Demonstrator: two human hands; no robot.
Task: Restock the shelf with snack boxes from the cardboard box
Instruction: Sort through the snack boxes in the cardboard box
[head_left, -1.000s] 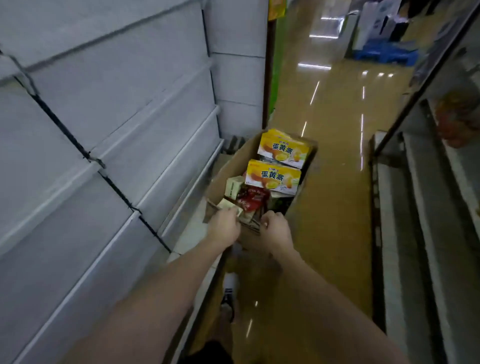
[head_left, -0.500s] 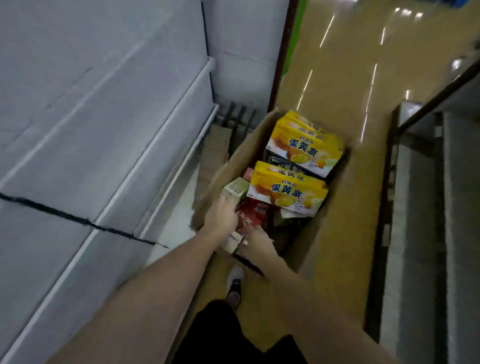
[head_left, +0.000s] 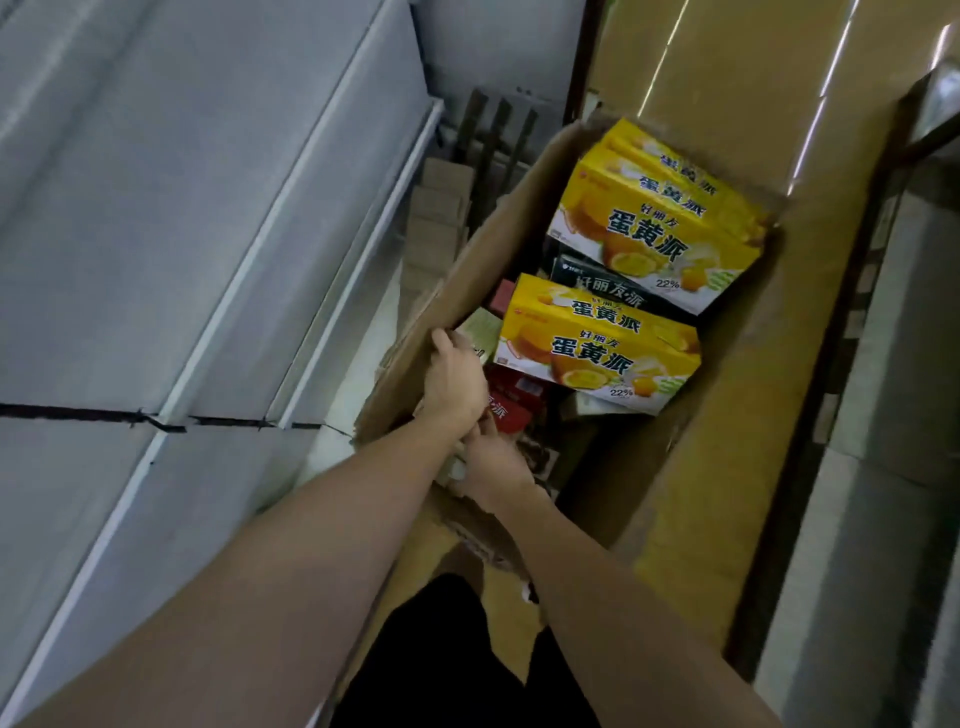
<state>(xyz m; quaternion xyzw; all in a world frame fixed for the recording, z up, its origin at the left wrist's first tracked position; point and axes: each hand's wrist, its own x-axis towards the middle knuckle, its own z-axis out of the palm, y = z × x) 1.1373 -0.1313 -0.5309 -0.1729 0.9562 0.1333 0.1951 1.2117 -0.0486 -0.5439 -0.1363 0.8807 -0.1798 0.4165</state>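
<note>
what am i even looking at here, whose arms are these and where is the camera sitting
There is no machine here: the arms belong to a person, and the camera is worn on their head, looking forward and down, so you see what they see. They stand in a shop aisle beside grey shelving. On the floor in front of them is an open cardboard box full of snack boxes. Two yellow pie boxes lie on top, one further away and one closer, with a red box and a pale green box lower down. The left hand reaches in by the box's left wall, and the right hand sits just beneath it. Both have curled fingers, but what they grip is hidden by the hands themselves.
</note>
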